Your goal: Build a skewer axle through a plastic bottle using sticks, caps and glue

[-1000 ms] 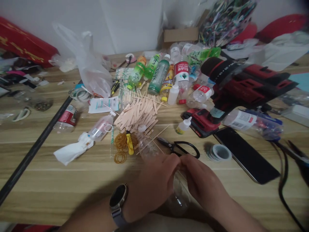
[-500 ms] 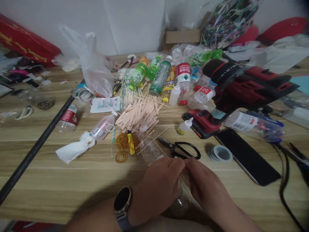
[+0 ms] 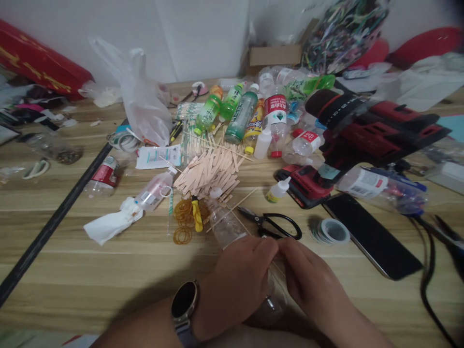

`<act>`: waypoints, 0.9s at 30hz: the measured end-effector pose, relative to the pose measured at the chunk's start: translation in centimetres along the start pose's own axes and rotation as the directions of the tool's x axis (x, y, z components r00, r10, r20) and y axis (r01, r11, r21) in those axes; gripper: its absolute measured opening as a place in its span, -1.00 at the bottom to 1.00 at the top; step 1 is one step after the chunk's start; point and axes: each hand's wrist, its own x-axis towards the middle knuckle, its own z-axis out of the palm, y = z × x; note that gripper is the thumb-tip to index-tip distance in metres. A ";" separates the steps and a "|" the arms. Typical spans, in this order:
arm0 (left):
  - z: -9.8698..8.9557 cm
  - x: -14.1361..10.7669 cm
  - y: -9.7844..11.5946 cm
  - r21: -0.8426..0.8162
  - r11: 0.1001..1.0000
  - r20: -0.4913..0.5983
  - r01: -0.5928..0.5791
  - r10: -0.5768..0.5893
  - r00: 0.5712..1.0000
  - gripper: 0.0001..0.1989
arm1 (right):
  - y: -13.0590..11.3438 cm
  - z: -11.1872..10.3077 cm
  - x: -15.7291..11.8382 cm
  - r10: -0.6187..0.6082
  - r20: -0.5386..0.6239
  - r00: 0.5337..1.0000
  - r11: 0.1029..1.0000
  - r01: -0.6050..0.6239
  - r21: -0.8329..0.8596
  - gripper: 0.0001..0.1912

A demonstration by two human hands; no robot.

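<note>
My left hand [image 3: 241, 278], with a watch [image 3: 184, 302] on its wrist, is closed, its thumb and fingertips meeting those of my right hand [image 3: 313, 280]. My right hand is closed in a pinch too; whatever sits between the fingertips is hidden. Under both hands lies a clear plastic bottle [image 3: 224, 220], its neck pointing away from me and its middle covered. Thin wooden sticks [image 3: 250, 197] cross near its neck. Just beyond my fingers rest black-handled scissors [image 3: 281, 224]. Rubber bands [image 3: 183, 215] and a yellow-handled tool [image 3: 196, 215] lie left of the bottle.
A heap of flat wooden sticks [image 3: 210, 169] lies ahead, with several drink bottles [image 3: 241, 116] behind it. To the right are a red cordless drill [image 3: 362, 140], a small glue bottle [image 3: 278, 190], a tape roll [image 3: 335, 232] and a phone [image 3: 373, 237]. A dark rod [image 3: 61, 210] crosses the left side.
Both hands keep the same closed pose over the bottle. The view has shifted very slightly; nothing on the table has visibly moved.
</note>
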 end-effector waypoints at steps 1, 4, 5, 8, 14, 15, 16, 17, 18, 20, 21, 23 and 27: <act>0.0 0.0 0.0 0.004 1.000 0.000 0.001 -0.001 1.000 -0.77 | 0.0 0.0 0.0 -0.003 0.003 1.000 1.000 0.003 -0.005 -0.62; 0.0 0.0 0.2 0.022 1.000 0.009 0.011 -0.011 1.000 -0.77 | 0.0 0.1 0.0 -0.007 0.003 1.000 1.000 0.007 -0.026 -0.63; -0.1 0.0 0.2 0.024 1.000 0.014 0.013 -0.014 1.000 -0.77 | 0.0 0.0 0.0 -0.002 -0.003 1.000 1.000 0.002 -0.021 -0.65; -0.5 0.1 0.4 -0.016 0.999 0.026 0.044 -0.044 0.999 -0.79 | -0.1 -0.1 0.0 0.076 0.002 0.997 0.992 -0.076 0.096 -0.73; -1.6 -0.1 0.1 -0.398 0.894 0.010 0.206 -0.220 0.975 -0.79 | -0.9 -0.8 0.7 0.439 0.110 0.892 0.640 -0.396 0.658 -0.75; -1.8 -0.2 0.2 -0.405 0.888 0.007 0.217 -0.235 0.972 -0.74 | -1.0 -0.9 0.9 0.465 0.133 0.875 0.558 -0.406 0.724 -0.73; -1.8 -0.1 0.2 -0.388 0.893 0.002 0.226 -0.245 0.970 -0.72 | -1.1 -0.9 1.0 0.480 0.147 0.865 0.490 -0.404 0.772 -0.72; -1.9 -0.1 0.3 -0.357 0.905 -0.004 0.232 -0.250 0.968 -0.74 | -1.2 -0.9 1.1 0.490 0.157 0.857 0.439 -0.398 0.806 -0.72; -1.9 -0.1 0.4 -0.324 0.916 -0.015 0.236 -0.254 0.967 -0.78 | -1.3 -0.9 1.1 0.494 0.157 0.855 0.403 -0.385 0.830 -0.72; -2.0 0.1 0.6 -0.294 0.925 -0.027 0.239 -0.258 0.966 -0.83 | -1.5 -0.8 1.1 0.489 0.146 0.860 0.371 -0.357 0.857 -0.74; -2.0 0.1 0.7 -0.304 0.921 -0.021 0.243 -0.262 0.965 -0.83 | -1.6 -0.8 1.0 0.479 0.138 0.867 0.371 -0.343 0.863 -0.76; -2.1 0.2 0.8 -0.338 0.907 -0.001 0.251 -0.267 0.964 -0.82 | -1.8 -0.7 0.9 0.445 0.120 0.887 0.397 -0.315 0.862 -0.78; -2.2 0.3 0.7 -0.372 0.891 0.045 0.261 -0.263 0.964 -0.79 | -1.9 -0.5 0.8 0.370 0.067 0.927 0.518 -0.266 0.813 -0.79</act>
